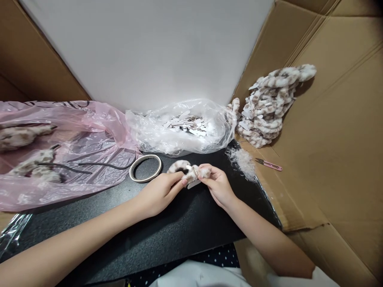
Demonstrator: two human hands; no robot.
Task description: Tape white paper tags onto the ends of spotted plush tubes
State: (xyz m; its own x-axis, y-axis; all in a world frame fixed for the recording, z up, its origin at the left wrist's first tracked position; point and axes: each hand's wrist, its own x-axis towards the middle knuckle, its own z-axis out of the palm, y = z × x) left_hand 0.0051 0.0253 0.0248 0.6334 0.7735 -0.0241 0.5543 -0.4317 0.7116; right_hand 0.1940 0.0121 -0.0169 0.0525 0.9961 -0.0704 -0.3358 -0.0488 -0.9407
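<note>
Between my two hands, just above the black table, is a fluffy white-and-brown fur loop (179, 164) that looks like a plush hair tie. My left hand (163, 191) pinches its left part between thumb and fingers. On the other side, my right hand (220, 184) grips the fluffy end, close to a thin band around the fur. A white tag (194, 183) hangs below the loop between the hands. Fingers hide part of the fur piece.
A roll of tape (145, 168) lies left of my hands, beside a pink plastic bag (98, 151) with fur pieces and dark cords. Behind sits a clear bag (215, 137) of white tags. At right are piled fur loops (269, 105), plastic scraps (243, 162) and pink thread snips (269, 164).
</note>
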